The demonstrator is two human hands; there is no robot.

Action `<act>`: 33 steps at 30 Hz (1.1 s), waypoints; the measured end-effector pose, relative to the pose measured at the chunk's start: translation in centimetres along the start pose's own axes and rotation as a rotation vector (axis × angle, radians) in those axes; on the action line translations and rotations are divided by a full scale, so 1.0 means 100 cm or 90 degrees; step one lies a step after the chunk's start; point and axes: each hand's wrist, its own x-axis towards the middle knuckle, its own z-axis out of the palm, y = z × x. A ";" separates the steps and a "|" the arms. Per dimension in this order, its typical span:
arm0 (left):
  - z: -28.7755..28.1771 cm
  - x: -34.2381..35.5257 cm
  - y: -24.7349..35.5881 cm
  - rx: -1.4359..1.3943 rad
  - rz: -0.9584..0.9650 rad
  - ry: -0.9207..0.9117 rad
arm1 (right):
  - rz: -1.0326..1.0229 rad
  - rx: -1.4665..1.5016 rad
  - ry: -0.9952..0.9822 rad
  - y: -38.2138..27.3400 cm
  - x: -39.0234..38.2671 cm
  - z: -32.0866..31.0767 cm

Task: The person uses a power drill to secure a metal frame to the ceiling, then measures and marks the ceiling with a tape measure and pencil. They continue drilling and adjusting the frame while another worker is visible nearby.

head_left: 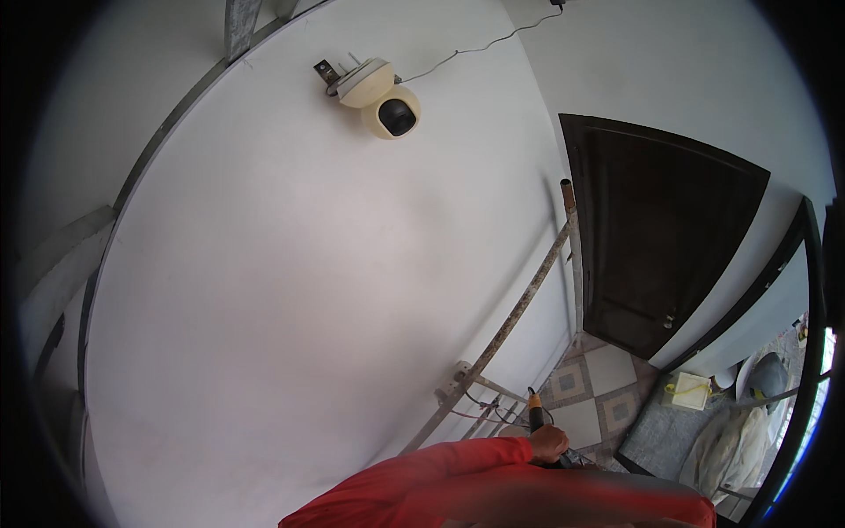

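Observation:
At the lower right of the middle, my left hand [550, 443] is closed around a black handheld power tool [536, 417] with a yellow-orange band near its far end. The red left sleeve [440, 468] reaches in from the lower left. Below the hand, part of the tool shows dark and greyish and is too small to make out. A second red sleeve [581, 497], partly blurred, crosses the lower edge from the right and hides what is behind it. My right hand does not show.
A rusty scaffold pole [519, 308] slants along the white wall [290, 290]. Higher up hangs a cream security camera [392, 116] with a cable. A dark brown door [660, 220] stands beyond tiled floor [610, 370]. A pale box [687, 392] sits on a grey surface [647, 436].

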 end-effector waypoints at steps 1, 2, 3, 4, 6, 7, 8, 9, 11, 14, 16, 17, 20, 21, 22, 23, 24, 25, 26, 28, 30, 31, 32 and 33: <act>0.001 0.001 -0.002 -0.006 0.013 0.004 | -0.011 -0.003 0.029 0.008 -0.002 0.009; 0.003 0.002 -0.004 -0.012 0.025 0.007 | 0.017 -0.014 0.019 0.014 -0.004 0.016; 0.005 0.002 -0.005 -0.013 0.029 0.005 | -0.013 -0.001 0.069 0.020 -0.005 0.019; 0.007 0.003 -0.006 -0.006 0.051 0.008 | 0.004 0.029 0.061 0.024 -0.004 0.020; 0.009 0.006 -0.007 0.018 0.079 0.003 | 0.057 0.136 0.033 0.024 -0.002 0.012; 0.009 0.007 -0.006 0.014 0.084 -0.003 | 0.095 0.236 0.013 0.020 -0.001 0.004; 0.008 0.008 -0.006 0.009 0.089 -0.010 | 0.132 0.345 -0.001 0.014 0.000 -0.005; 0.006 0.010 -0.004 0.004 0.093 -0.017 | 0.161 0.454 -0.008 0.006 0.000 -0.016; -0.001 0.012 -0.002 0.042 0.065 -0.053 | 0.167 0.655 -0.012 -0.014 -0.006 -0.038; -0.013 0.013 0.008 0.039 0.062 -0.132 | 0.364 0.671 -0.055 -0.041 -0.019 -0.065; -0.017 0.013 0.019 0.101 0.032 -0.149 | 0.325 0.752 -0.043 -0.054 -0.030 -0.074; -0.017 0.011 0.021 0.124 0.068 -0.138 | 0.337 0.797 -0.026 -0.059 -0.030 -0.072; -0.006 0.014 0.043 0.125 0.027 -0.169 | 0.220 0.805 0.035 -0.067 -0.051 -0.065; 0.001 0.011 0.053 0.143 0.023 -0.164 | 0.261 0.822 0.058 -0.074 -0.056 -0.056; 0.006 0.013 0.055 0.206 0.028 -0.125 | 0.246 0.840 0.102 -0.077 -0.056 -0.051; 0.012 0.013 0.056 0.158 0.029 -0.114 | 0.260 0.822 0.109 -0.078 -0.060 -0.048; 0.020 0.010 0.060 0.121 0.029 -0.076 | 0.276 0.803 0.114 -0.082 -0.065 -0.042; 0.028 0.007 0.064 0.078 0.018 -0.061 | 0.301 0.774 0.114 -0.085 -0.072 -0.036; 0.035 0.002 0.067 0.095 0.042 -0.034 | 0.305 0.796 0.124 -0.089 -0.080 -0.030; 0.044 -0.008 0.070 0.127 0.068 -0.033 | 0.323 0.820 0.139 -0.093 -0.091 -0.019; 0.049 -0.021 0.077 0.149 0.060 -0.024 | 0.269 0.833 0.220 -0.101 -0.091 -0.002; 0.048 -0.026 0.081 0.161 0.053 -0.033 | 0.260 0.824 0.237 -0.104 -0.092 0.003; 0.046 -0.031 0.084 0.174 0.046 -0.041 | 0.264 0.811 0.259 -0.107 -0.092 0.007; 0.044 -0.036 0.087 0.181 0.043 -0.048 | 0.258 0.825 0.269 -0.111 -0.092 0.011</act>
